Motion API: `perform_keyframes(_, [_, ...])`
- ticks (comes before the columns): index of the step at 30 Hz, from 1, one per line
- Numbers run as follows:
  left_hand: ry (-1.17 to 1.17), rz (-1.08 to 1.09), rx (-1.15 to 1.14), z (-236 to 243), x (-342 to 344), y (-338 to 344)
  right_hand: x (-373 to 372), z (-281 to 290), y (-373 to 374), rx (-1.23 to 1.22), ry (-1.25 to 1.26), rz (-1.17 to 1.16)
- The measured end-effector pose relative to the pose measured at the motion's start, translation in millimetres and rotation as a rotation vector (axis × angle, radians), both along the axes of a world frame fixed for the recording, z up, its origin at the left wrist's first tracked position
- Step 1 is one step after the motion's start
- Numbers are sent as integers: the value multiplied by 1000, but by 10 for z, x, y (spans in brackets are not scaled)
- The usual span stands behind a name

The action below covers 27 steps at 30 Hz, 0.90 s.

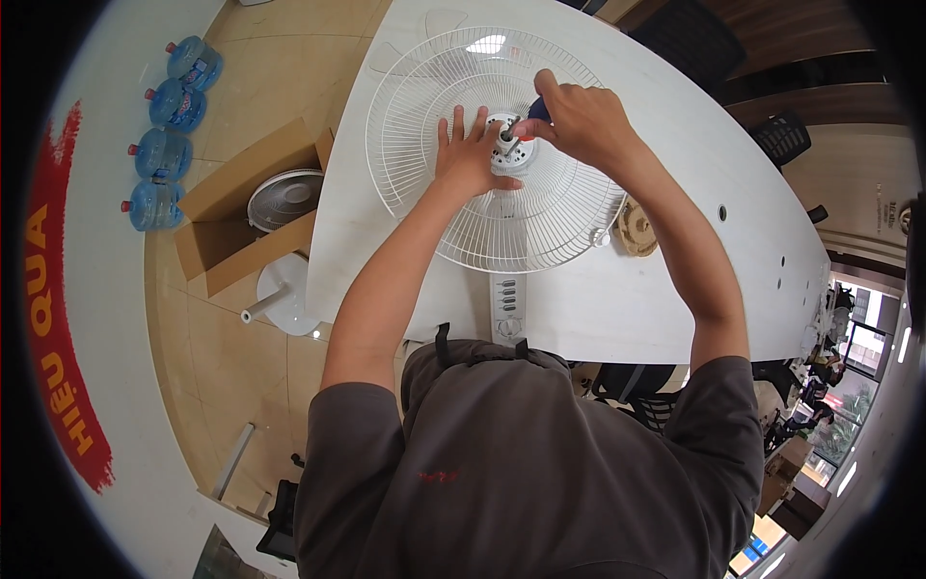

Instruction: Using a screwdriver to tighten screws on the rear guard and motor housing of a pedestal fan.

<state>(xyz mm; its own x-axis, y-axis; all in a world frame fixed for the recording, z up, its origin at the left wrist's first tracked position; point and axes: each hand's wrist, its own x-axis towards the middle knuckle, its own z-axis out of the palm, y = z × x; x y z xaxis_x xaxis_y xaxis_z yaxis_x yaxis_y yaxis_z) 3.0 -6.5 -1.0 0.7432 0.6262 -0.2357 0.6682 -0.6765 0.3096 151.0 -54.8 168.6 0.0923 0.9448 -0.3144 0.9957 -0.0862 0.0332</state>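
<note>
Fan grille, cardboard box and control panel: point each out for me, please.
Fan grille (540, 234): head view, on its lower wires.
Cardboard box (241, 171): head view, on its long upper side.
Control panel (509, 297): head view, on the upper part of its face.

Floor was glossy beige tile (289, 72). White wall (111, 289) at left bore a red banner (72, 386) with yellow lettering; four blue water bottles (161, 154) lined its foot. Black mesh chair (779, 138) stood beyond a broad white table (627, 309). Daylight showed in windows (868, 314) far right.

Yellow lettering (40, 311) marks a red banner (66, 333).
</note>
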Motion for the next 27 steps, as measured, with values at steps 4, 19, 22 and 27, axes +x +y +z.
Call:
perform_keyframes(4, [3, -10, 7, 33, 32, 1, 260, -320, -87, 445, 37, 298])
perform_keyframes(19, [-14, 3, -1, 17, 40, -6, 328, -326, -28, 364, 191, 316])
perform_keyframes(22, [-14, 16, 1, -24, -1, 4, 96, -95, 86, -2, 66, -13])
perform_keyframes(27, [-16, 1, -1, 19, 31, 2, 228, -264, -51, 334, 162, 121])
